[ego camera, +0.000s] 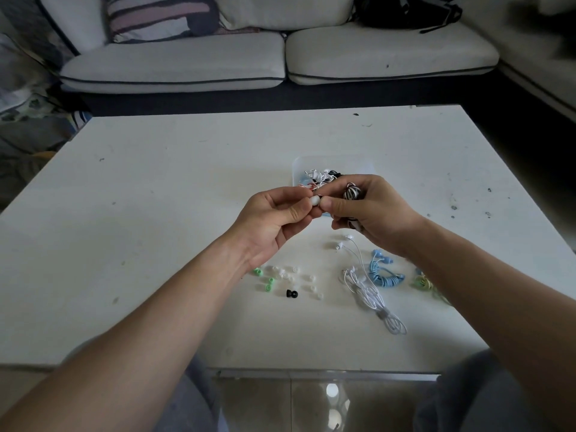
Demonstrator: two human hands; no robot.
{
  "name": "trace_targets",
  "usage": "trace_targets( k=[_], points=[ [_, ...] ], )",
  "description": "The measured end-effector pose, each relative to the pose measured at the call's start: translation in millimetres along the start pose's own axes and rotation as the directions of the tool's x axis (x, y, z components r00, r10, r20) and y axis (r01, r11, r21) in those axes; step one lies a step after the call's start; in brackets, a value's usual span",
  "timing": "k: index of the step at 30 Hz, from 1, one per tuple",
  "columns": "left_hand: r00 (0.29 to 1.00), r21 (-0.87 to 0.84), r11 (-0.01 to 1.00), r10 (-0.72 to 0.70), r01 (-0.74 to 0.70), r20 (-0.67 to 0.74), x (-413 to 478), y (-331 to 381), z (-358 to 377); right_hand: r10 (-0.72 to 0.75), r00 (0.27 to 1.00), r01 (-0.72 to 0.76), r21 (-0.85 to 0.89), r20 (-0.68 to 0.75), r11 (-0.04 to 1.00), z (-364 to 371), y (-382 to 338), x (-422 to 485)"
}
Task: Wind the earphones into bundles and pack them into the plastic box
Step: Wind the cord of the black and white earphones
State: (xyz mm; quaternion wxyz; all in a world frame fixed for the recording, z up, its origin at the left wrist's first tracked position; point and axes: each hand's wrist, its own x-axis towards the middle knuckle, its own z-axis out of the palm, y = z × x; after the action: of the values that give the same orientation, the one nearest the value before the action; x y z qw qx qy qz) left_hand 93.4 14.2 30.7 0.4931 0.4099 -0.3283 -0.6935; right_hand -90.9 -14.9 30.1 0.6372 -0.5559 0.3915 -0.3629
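Pinching a white earbud [314, 201] between thumb and forefinger: left hand [271, 222], other fingers loosely curled. Right hand [374, 213] curls round a black-and-white striped cable bundle [352, 193], thumb tip against the same bud. Both hang above the table [156, 213], hiding the near wall of the translucent plastic box [364, 163]; tangled cords inside. Right forearm half covers 1 yellow-green earphone set [422, 282]. Coiled blue earphones [383, 272] lie beside it.
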Motion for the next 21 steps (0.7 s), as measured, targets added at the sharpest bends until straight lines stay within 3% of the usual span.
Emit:
trace_targets(
  k=[21],
  points=[
    [0.999, 0.015, 1.000, -0.022, 0.021, 0.032, 2.2, 1.9, -4.7, 0.121, 0.988, -0.137, 0.192, 0.093, 0.972, 1.3, -1.2, -1.1]
  ],
)
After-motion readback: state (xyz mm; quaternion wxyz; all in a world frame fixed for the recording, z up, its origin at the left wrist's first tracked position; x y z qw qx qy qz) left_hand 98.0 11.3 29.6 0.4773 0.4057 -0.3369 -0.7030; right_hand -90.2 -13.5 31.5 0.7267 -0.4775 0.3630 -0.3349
